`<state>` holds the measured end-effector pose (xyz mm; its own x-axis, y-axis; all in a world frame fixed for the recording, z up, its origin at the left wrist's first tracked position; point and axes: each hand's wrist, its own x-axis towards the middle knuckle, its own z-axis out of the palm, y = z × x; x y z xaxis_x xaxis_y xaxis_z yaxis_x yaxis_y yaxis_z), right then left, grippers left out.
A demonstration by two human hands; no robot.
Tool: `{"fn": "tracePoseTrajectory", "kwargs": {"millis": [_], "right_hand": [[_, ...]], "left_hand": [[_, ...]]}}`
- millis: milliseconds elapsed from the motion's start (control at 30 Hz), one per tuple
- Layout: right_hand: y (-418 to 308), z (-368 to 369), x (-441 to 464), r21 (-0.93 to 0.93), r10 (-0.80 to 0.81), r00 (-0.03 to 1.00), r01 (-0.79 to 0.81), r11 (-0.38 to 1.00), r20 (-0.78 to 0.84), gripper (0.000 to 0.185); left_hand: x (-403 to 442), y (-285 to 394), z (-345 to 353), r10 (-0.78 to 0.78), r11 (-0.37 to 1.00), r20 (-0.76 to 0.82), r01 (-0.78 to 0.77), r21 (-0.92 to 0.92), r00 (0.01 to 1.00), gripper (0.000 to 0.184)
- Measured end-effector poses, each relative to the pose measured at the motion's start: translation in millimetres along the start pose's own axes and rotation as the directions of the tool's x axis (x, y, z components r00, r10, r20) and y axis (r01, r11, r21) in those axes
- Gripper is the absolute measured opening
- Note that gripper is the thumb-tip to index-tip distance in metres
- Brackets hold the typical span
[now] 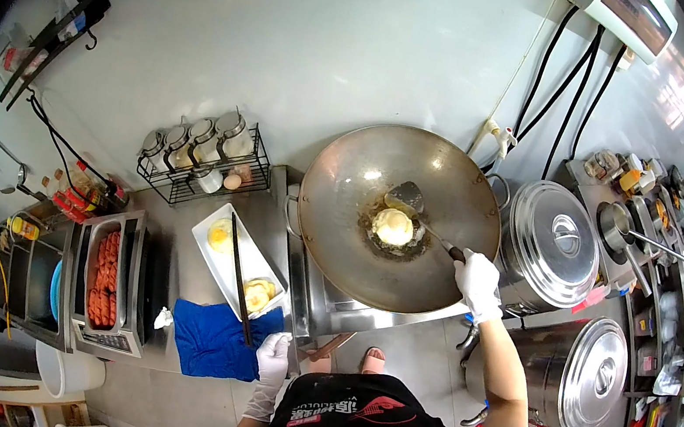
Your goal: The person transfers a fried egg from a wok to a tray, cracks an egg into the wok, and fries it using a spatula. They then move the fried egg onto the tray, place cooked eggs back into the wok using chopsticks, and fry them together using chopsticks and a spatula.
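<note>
My right hand [477,282], in a white glove, is closed round the dark handle of a spatula [406,198]. The spatula's metal blade is inside a large wok [346,188], just behind a frying egg [393,227]. Oil glistens around the egg at the bottom of the wok. My left hand [274,358], also gloved, is curled closed at the counter's front edge, beside a folded blue cloth [217,341]. Whether anything is inside its fingers is hidden. Near it, long dark chopsticks [238,273] lie across a white rectangular plate [218,270] bearing fried eggs [258,294].
A wire rack [197,179] with jars and an egg stands against the wall. Left of the plate is a steel tray of reddish meat [105,277]. Lidded steel pots [555,237] stand close right of the wok. Shelves with utensils line the far right.
</note>
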<state>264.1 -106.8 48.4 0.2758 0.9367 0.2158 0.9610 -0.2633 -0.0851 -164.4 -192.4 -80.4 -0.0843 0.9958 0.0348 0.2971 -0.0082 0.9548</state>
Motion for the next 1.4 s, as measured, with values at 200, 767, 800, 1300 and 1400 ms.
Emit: {"fn": "tracePoseTrajectory", "kwargs": {"millis": [200, 767, 800, 1300, 1400], "right_hand": [[0.6, 14.9, 13.3, 0.173, 0.045, 0.99, -0.022, 0.985, -0.131, 0.022], [-0.3, -73.0, -15.6, -0.101, 0.03, 0.997, -0.038, 0.994, -0.076, 0.046], [1.0, -74.9, -17.4, -0.118, 0.034, 0.995, -0.045, 0.992, -0.09, 0.047], [35.3, -60.3, -79.5, 0.136, 0.25, 0.955, -0.23, 0.964, -0.161, 0.025], [42.9, -56.3, -97.3, 0.158, 0.262, 0.941, -0.231, 0.96, -0.214, 0.03]], "left_hand": [[-2.5, 2.7, -3.1, 0.018, 1.0, -0.036, -0.017, 0.01, 0.999, 0.014], [-1.5, -1.0, 4.7, -0.001, 1.0, -0.004, 0.001, -0.025, 1.0, 0.015], [-1.5, 1.1, 5.0, -0.009, 0.999, 0.002, 0.009, -0.034, 1.0, 0.016], [-3.6, 2.9, 3.3, -0.016, 1.0, 0.017, 0.017, -0.026, 1.0, 0.015], [-4.9, 5.0, 3.8, -0.018, 1.0, 0.014, 0.018, -0.018, 1.0, 0.015]]}}
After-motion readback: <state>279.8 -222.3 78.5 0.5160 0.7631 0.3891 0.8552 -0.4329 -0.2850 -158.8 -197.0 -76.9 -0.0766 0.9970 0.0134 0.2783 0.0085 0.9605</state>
